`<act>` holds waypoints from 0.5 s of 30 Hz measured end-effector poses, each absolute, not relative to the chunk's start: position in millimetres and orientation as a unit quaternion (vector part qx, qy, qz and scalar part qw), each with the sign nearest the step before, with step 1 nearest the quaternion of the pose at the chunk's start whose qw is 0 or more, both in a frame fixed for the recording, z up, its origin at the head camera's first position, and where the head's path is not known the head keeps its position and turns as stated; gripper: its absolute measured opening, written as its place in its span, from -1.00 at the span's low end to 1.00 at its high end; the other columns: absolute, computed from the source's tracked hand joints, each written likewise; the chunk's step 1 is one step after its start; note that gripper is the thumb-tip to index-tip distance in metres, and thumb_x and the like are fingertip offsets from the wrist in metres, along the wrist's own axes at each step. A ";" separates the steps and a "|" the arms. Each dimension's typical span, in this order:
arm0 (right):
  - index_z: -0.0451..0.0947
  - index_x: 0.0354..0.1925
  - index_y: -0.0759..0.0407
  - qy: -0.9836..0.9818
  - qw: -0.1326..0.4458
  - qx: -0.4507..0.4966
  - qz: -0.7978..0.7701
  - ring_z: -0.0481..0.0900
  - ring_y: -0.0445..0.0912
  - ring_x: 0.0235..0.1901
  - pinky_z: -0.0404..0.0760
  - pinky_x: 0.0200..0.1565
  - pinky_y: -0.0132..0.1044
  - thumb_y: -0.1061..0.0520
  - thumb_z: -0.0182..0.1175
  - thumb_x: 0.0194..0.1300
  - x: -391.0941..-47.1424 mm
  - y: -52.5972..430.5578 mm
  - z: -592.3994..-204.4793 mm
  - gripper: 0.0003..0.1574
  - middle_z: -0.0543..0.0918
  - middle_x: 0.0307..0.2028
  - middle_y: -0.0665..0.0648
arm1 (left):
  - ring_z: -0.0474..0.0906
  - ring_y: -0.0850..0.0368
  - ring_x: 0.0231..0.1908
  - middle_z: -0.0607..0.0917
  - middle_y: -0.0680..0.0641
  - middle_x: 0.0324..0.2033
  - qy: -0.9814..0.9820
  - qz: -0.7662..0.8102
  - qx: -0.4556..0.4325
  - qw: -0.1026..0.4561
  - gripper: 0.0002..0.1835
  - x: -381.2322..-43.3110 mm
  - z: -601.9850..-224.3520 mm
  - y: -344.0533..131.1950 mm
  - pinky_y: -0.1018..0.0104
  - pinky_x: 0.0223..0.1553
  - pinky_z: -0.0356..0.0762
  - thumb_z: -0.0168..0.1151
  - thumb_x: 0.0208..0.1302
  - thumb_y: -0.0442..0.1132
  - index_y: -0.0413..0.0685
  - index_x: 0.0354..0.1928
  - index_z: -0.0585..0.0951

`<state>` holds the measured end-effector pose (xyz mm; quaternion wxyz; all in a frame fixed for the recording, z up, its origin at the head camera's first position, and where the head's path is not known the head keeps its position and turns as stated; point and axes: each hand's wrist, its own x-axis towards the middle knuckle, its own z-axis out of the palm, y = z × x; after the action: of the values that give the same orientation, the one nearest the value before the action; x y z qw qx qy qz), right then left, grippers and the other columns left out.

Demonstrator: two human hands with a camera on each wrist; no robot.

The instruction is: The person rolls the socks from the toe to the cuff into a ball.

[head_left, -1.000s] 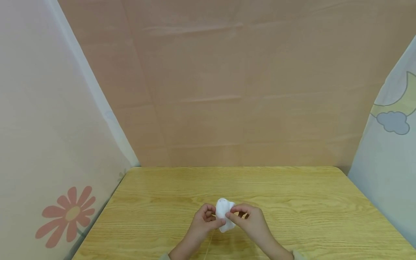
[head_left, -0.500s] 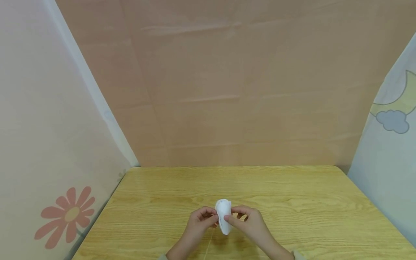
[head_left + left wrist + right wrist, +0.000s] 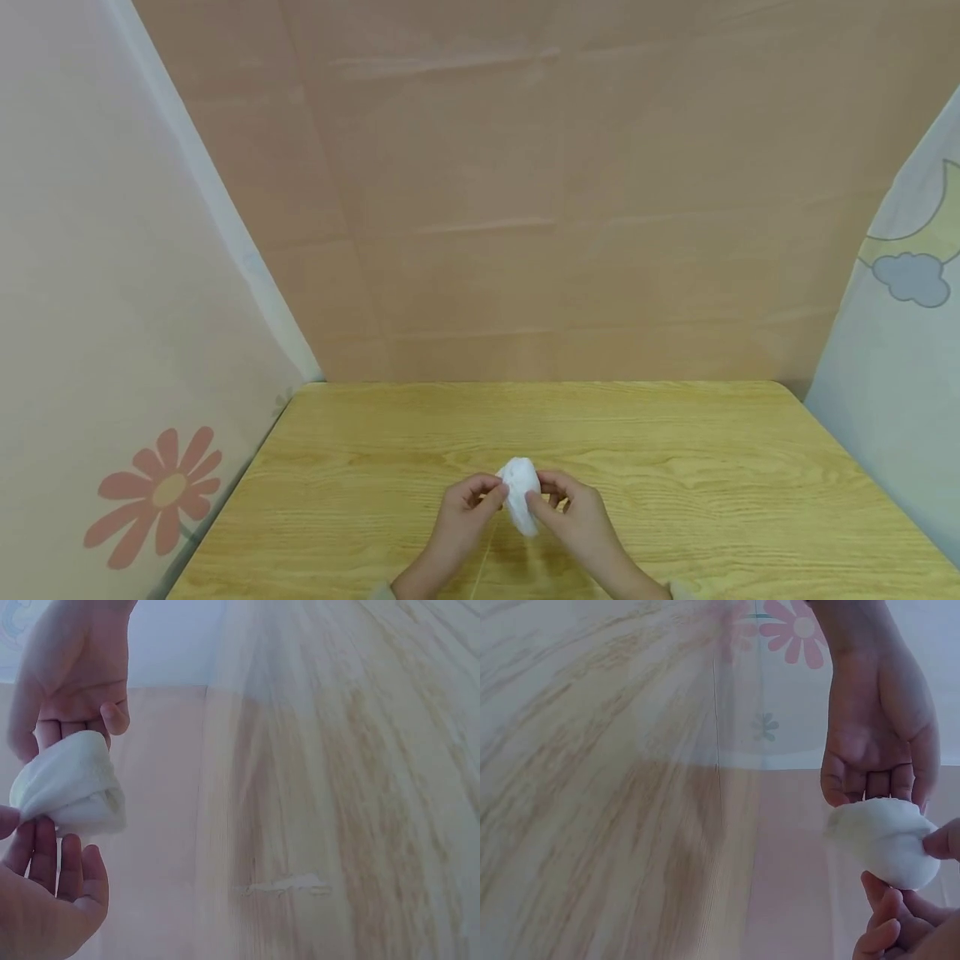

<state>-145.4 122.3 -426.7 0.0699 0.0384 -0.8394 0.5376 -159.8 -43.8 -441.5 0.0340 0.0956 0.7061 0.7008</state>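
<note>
A small white soft cloth bundle (image 3: 522, 493), folded over on itself, is held above the table between both hands. My left hand (image 3: 463, 515) pinches its left edge between thumb and fingers. On the other side my right hand (image 3: 583, 515) grips it, thumb on the near face and fingers behind. In the left wrist view the cloth bundle (image 3: 71, 784) shows a layered fold with a small opening at one end. Its face looks smooth and rounded in the right wrist view, where the bundle (image 3: 889, 840) sits between the fingers of both hands. Its exact kind is unclear.
The wood-grain table (image 3: 360, 450) spreads below the hands. A tan cloth backdrop (image 3: 465, 208) closes off the back. Pale hangings stand at both sides, with a pink flower (image 3: 167, 492) on the left and a blue cloud (image 3: 911, 279) on the right.
The white bundle has been turned and folded narrower between the fingers. My left thumb has shifted from across its front to its left edge. Both hands stay in about the same place.
</note>
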 end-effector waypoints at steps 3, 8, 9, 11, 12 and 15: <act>0.61 -0.30 0.06 -0.846 0.076 0.043 0.526 0.35 -0.28 -0.54 0.27 -0.65 -0.48 0.06 0.35 -0.05 -145.9 122.4 -427.4 -0.74 0.57 -0.51 -0.11 | 0.50 0.32 -0.45 0.64 -0.14 -0.29 0.723 0.681 0.111 0.028 -0.79 -160.1 -442.2 -43.2 0.44 -0.32 0.47 0.13 0.20 -0.26 -0.32 -0.30 0.59; 0.63 -0.39 0.08 -0.826 0.104 0.044 0.553 0.33 -0.29 -0.58 0.29 -0.62 -0.47 0.14 0.35 -0.04 -148.6 123.6 -429.4 -0.85 0.51 -0.60 -0.10 | 0.40 0.35 -0.51 0.60 -0.12 -0.38 0.723 0.684 0.096 0.017 -0.82 -163.4 -444.2 -40.8 0.49 -0.41 0.39 0.11 0.22 -0.27 -0.31 -0.36 0.56; 0.63 -0.39 0.11 -0.816 0.102 0.042 0.567 0.34 -0.28 -0.58 0.32 -0.60 -0.46 0.16 0.34 -0.03 -148.7 124.0 -429.6 -0.86 0.50 -0.61 -0.07 | 0.39 0.34 -0.50 0.59 -0.10 -0.41 0.720 0.688 0.084 0.017 -0.81 -163.9 -443.8 -40.4 0.49 -0.41 0.37 0.11 0.22 -0.26 -0.30 -0.37 0.55; 0.62 -0.36 0.20 -0.793 0.082 0.040 0.603 0.39 -0.26 -0.56 0.40 -0.53 -0.45 0.17 0.31 0.00 -148.7 125.5 -429.6 -0.83 0.53 -0.59 -0.02 | 0.38 0.31 -0.49 0.56 -0.07 -0.45 0.716 0.695 0.064 0.015 -0.79 -164.0 -441.9 -40.0 0.48 -0.40 0.37 0.12 0.21 -0.25 -0.32 -0.39 0.53; 0.61 -0.33 0.24 -0.780 0.065 0.039 0.621 0.42 -0.26 -0.54 0.44 -0.50 -0.44 0.16 0.30 0.02 -148.5 126.3 -429.3 -0.79 0.55 -0.55 0.01 | 0.38 0.29 -0.48 0.55 -0.05 -0.46 0.713 0.699 0.057 0.016 -0.78 -164.2 -441.6 -40.2 0.46 -0.39 0.38 0.12 0.22 -0.24 -0.33 -0.39 0.52; 0.56 -0.21 0.36 -0.752 0.013 0.044 0.657 0.51 -0.22 -0.42 0.53 -0.33 -0.40 0.14 0.25 0.08 -148.1 129.9 -429.1 -0.67 0.61 -0.40 0.11 | 0.41 0.24 -0.45 0.54 0.00 -0.47 0.705 0.708 0.040 0.022 -0.74 -165.0 -441.1 -41.7 0.41 -0.35 0.41 0.11 0.22 -0.22 -0.37 -0.37 0.50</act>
<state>-148.1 129.9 -429.1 0.0134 0.0444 -0.7522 0.6573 -165.0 -41.7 -441.1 0.0221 0.0402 0.7050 0.7077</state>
